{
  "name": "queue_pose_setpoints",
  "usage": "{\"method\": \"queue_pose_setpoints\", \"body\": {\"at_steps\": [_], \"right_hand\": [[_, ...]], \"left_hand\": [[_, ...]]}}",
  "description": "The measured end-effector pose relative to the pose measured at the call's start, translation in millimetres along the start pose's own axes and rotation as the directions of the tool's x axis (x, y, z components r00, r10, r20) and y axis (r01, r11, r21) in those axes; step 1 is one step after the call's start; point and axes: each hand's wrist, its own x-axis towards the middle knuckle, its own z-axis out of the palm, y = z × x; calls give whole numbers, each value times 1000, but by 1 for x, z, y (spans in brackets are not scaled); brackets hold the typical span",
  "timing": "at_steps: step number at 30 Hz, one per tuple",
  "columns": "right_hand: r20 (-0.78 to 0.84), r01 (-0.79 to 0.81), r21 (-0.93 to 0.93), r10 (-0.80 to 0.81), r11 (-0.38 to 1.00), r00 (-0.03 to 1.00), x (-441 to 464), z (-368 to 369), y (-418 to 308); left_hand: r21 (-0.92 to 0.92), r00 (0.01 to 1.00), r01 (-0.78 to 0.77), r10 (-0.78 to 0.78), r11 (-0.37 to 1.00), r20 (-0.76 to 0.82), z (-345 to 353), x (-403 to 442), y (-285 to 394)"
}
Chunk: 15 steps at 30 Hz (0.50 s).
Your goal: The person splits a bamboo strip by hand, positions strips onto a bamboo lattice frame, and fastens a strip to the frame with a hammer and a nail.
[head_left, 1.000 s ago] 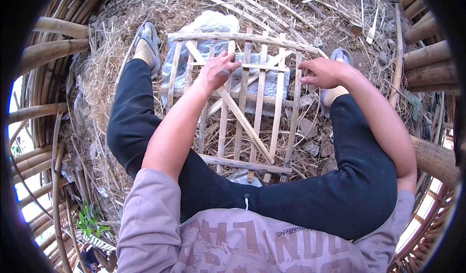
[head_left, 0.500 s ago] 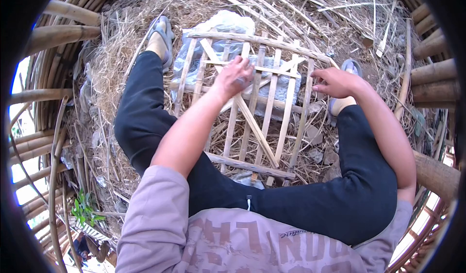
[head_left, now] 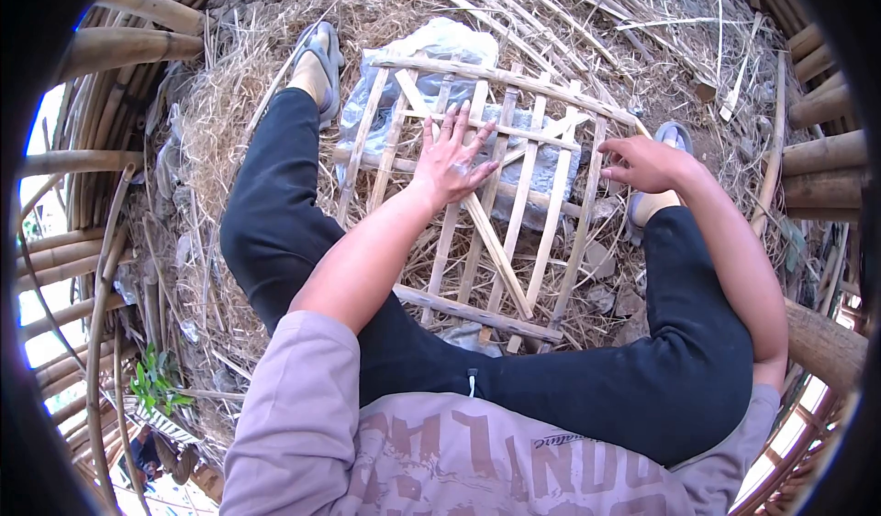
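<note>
A bamboo lattice panel lies on the ground between my legs, with upright slats fixed between a top and a bottom bar. My left hand rests over its upper middle, palm down with fingers spread. Under that hand runs a diagonal bamboo strip, partly hidden by the palm. A thin crosswise strip lies over the slats by my left fingertips. Beside the panel's upper right edge is my right hand, its fingers bent but apart, with nothing visible in them.
Clear plastic sheeting lies under the panel's upper part. Loose bamboo strips and straw cover the ground beyond. Stacked bamboo poles rise at both sides. A green plant and another person appear at lower left.
My left hand has opened from bent fingers to a flat, spread palm over the panel. My right hand stays by the right edge. The whole view has shifted slightly.
</note>
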Motion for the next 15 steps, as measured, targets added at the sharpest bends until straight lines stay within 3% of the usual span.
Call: {"method": "queue_pose_setpoints", "body": {"at_steps": [15], "right_hand": [[16,19,-3,-19,1000,1000,2,-2,-8]], "left_hand": [[-18,1000,-1,2,1000,28,-2,3,1]]}}
